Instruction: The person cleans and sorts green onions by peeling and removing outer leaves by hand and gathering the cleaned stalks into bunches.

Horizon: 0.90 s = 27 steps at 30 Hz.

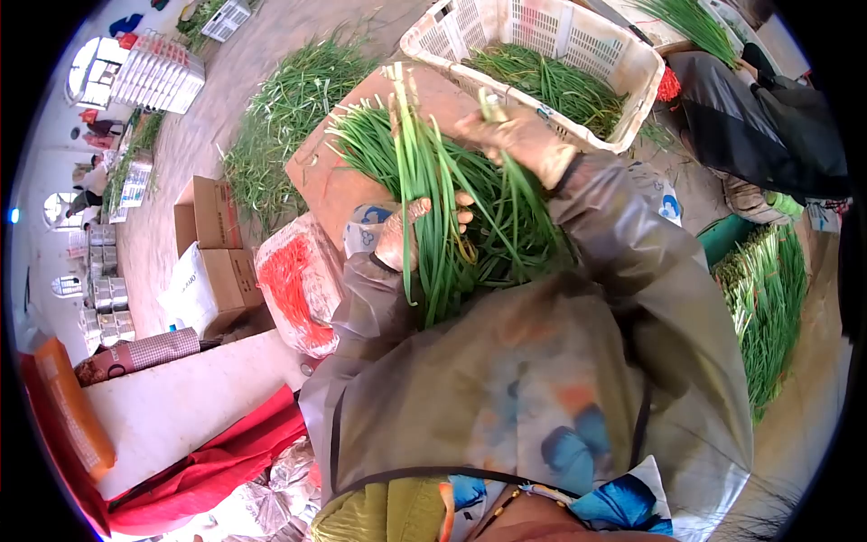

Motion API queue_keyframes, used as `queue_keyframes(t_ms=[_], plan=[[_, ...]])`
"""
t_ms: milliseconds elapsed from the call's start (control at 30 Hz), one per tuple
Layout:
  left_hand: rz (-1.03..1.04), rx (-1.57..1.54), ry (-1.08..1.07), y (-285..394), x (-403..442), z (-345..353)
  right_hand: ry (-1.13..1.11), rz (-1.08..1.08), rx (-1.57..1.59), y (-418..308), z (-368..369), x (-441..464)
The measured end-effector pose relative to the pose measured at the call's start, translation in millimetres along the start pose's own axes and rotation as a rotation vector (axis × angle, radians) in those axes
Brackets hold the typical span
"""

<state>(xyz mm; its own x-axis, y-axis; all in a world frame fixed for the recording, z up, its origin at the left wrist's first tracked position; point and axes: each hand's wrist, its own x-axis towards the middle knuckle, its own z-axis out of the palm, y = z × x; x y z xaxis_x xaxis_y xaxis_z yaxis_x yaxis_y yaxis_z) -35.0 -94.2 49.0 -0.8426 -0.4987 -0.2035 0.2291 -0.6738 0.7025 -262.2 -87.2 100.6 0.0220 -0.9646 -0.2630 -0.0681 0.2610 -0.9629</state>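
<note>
My left hand (408,230) is wrapped round a bundle of long green stalks (433,194) with pale ends pointing away from me. Higher up and to the right, my right hand (519,144) is closed on a few stalks (522,185), their white ends showing above the fingers and their leaves hanging down. Beneath both hands, a loose heap of green stalks (370,144) lies on a brown board (316,167) and reaches toward my lap.
A white crate (578,41) holding greens stands beyond the board. Loose leaves (289,108) cover the floor at left. Red ties (293,280) lie on a block beside my left arm. Another person's dark-clad leg (741,117) is at right, near upright bundled greens (768,307).
</note>
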Motion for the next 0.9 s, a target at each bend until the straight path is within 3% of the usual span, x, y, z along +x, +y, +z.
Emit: queue_keyframes(t_ms=[33,100,167,233,300,367,433,500,567,633,700,767,833,900], plan=[[-0.034,-0.008,0.013,0,0,5,-0.085,-0.072,0.158,12,7,10],[-0.057,-0.015,0.001,0,-2,11,-0.118,-0.111,0.156,14,15,14],[-0.043,0.006,0.0,-2,-3,13,-0.116,-0.086,0.177,9,16,7],[0.067,-0.005,0.075,-6,-4,12,-0.076,-0.095,0.392,18,15,8],[0.112,-0.045,0.086,-6,-5,13,-0.121,0.021,0.357,16,7,1],[0.118,-0.062,0.043,-8,-4,5,-0.066,-0.031,0.445,16,10,-3],[0.157,-0.08,0.052,-12,-7,4,-0.18,-0.001,0.669,20,0,2],[0.243,-0.123,0.035,-12,-10,1,-0.113,-0.126,0.642,25,-17,14],[0.261,-0.129,0.147,-8,-19,-14,0.223,-0.167,0.265,22,-38,19],[0.347,-0.153,0.151,-2,-31,-32,0.308,-0.086,0.079,16,-62,21],[0.376,-0.17,0.094,6,-50,-49,0.26,-0.287,0.299,20,-83,22],[0.401,-0.113,0.33,10,-66,-48,0.282,-0.284,0.22,19,-95,22],[0.424,-0.101,0.353,8,-68,-47,0.316,-0.275,0.234,17,-103,18],[0.452,-0.06,0.445,5,-64,-37,0.135,-0.318,0.361,13,-113,17]])
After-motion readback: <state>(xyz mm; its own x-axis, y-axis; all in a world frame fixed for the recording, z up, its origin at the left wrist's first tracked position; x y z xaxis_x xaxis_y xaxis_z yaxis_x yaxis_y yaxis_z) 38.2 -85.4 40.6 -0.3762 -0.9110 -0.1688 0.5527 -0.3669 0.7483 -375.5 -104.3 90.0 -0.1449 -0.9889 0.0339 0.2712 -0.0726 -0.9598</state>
